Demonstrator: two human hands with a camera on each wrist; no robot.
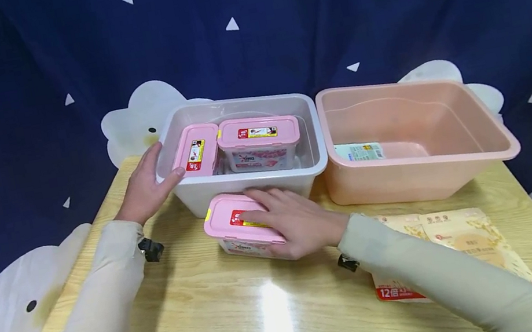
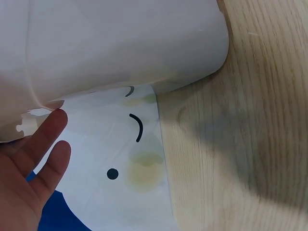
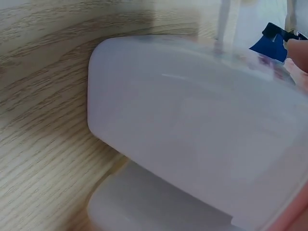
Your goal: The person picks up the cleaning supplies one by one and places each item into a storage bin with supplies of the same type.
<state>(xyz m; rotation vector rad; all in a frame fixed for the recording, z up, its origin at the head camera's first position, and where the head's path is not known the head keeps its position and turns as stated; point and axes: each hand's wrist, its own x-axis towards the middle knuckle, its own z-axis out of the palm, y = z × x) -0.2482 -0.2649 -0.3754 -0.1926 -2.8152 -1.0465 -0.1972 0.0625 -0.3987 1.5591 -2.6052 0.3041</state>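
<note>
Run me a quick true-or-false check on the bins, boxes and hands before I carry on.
1. The right hand holds a pink-lidded box outside the white bin. True.
2. The white bin contains just one box. False: two boxes are inside it.
3. The left hand is at the white bin's rim. True.
4. Beige packaging lies on the table near the peach bin. True.
5. The peach bin is turned upside down. False: it stands with its open side up.

1 peach bin (image 1: 401, 185); beige packaging (image 1: 469, 232) on table (image 1: 194, 325); navy curtain (image 1: 278, 46).
</note>
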